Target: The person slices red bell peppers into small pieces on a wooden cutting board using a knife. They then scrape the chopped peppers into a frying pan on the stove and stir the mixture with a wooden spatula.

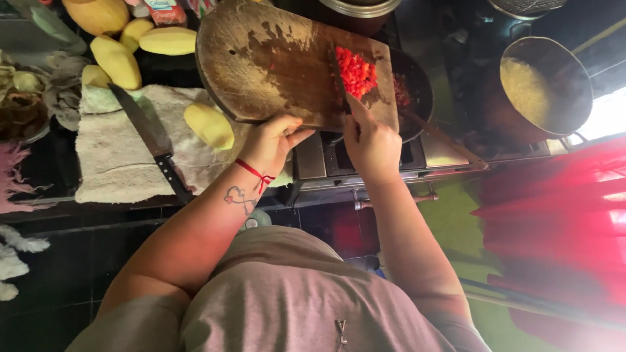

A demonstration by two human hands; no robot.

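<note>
Left hand (272, 140) grips near edge of round-ended wooden cutting board (274, 65), fingers curled under, thumb on top. Board held over stove, long axis left-right, right end tilted over dark frying pan (417, 85). Right hand (370, 145) closed on knife (340, 78), blade pointing far, against diced red pepper (356, 70) at board's right end. Second knife (151, 140) on towel (111, 156) at left, among peeled potatoes (208, 125).
</note>
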